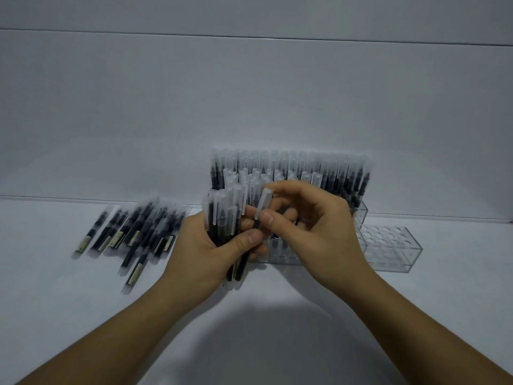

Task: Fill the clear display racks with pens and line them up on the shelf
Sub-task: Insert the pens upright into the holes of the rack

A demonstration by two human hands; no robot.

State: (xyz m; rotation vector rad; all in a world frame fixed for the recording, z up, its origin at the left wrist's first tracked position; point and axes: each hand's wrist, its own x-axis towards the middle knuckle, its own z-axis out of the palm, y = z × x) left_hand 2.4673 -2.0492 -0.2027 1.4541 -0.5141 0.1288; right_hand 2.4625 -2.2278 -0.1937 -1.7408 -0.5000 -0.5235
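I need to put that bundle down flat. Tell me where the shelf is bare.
Bare shelf lies in front, between the forearms, and far left of the loose pens. Right of the empty rack is also free. The middle is crowded: both hands, left hand gripping the bundle, sit against the filled rack.

Left hand (205,245) grips a pen bundle (224,218), right hand (313,232) pinches one pen (262,208), filled rack (291,173) behind.
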